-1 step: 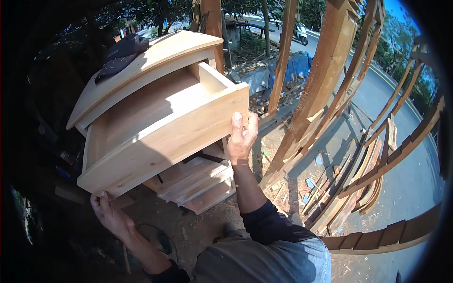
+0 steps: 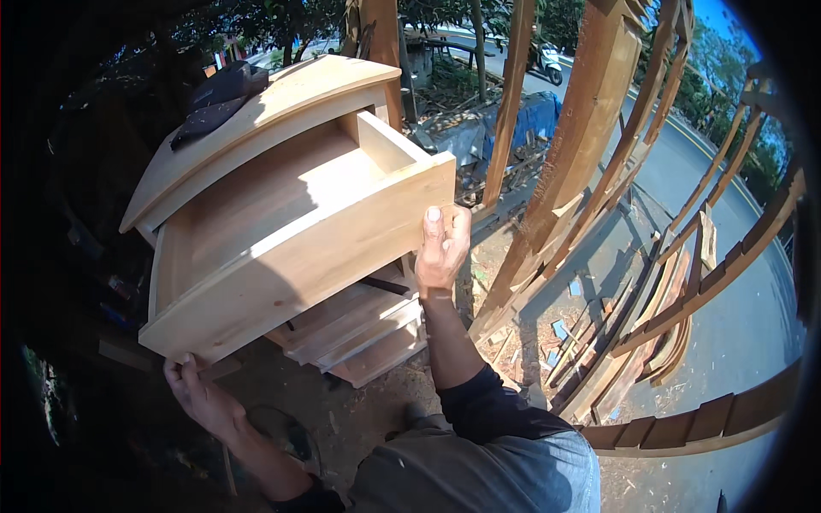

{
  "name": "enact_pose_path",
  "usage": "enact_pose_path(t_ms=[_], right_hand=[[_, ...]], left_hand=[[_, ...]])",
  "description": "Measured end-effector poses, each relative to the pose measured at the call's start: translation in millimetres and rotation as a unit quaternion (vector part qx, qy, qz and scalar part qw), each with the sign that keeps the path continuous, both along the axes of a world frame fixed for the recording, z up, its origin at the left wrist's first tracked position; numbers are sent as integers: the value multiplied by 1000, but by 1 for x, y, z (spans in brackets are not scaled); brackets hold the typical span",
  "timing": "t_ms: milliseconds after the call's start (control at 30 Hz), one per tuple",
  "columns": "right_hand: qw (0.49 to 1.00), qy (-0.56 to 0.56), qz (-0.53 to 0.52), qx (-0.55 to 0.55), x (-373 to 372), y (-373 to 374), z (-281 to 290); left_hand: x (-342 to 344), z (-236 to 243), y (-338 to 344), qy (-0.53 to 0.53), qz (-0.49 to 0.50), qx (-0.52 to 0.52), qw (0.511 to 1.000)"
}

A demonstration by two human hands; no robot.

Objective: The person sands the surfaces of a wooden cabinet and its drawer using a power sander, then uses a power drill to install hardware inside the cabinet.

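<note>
A pale wooden drawer sticks far out of the top opening of a wooden cabinet. Nothing shows inside its visible part. My right hand grips the right end of the drawer front, thumb flat on its face and fingers curled around the edge. At the lower left corner, my left hand holds the bottom edge with the thumb against the front; its other fingers are partly hidden in shadow. Beneath the drawer the cabinet's lower compartments show, with a dark strip in the gap.
A dark cloth or bag lies on the cabinet top. Wooden posts rise to the right, beside stacked curved boards and scattered offcuts. A blue tarp covers a heap behind. Farther off, a white scooter is on the road.
The drawer front and my right hand have shifted slightly to the right, with the drawer a little farther out. Both hands keep their hold. The scooter has moved slightly right.
</note>
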State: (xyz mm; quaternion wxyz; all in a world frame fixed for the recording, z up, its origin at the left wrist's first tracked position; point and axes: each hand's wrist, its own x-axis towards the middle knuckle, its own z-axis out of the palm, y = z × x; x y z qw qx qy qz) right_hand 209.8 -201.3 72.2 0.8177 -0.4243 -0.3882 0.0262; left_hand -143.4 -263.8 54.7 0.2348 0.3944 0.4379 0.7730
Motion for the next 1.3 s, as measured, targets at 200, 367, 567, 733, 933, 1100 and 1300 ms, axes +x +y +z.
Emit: enact_pose_path(t_ms=[200,367,567,733,933,1100,1300], right_hand=[[999,32,10,36,-3,-51,-6],[980,-124,-148,35,-4,-60,-3],[939,-250,-216,99,-7,-35,-10],[951,-226,-160,136,-17,-21,-9],[935,-284,-202,71,-13,38,-7],[897,-359,-256,-27,-10,66,2],[910,-332,-223,111,-14,56,-22]], left_hand=[[13,17,-80,-5,-30,15,999],[10,8,-78,3,-41,18,999],[-1,11,-60,71,-7,56,996],[-10,8,-47,124,43,54,990],[-13,21,26,153,78,60,983],[-4,35,78,157,209,77,962],[-3,21,72,206,260,100,938]])
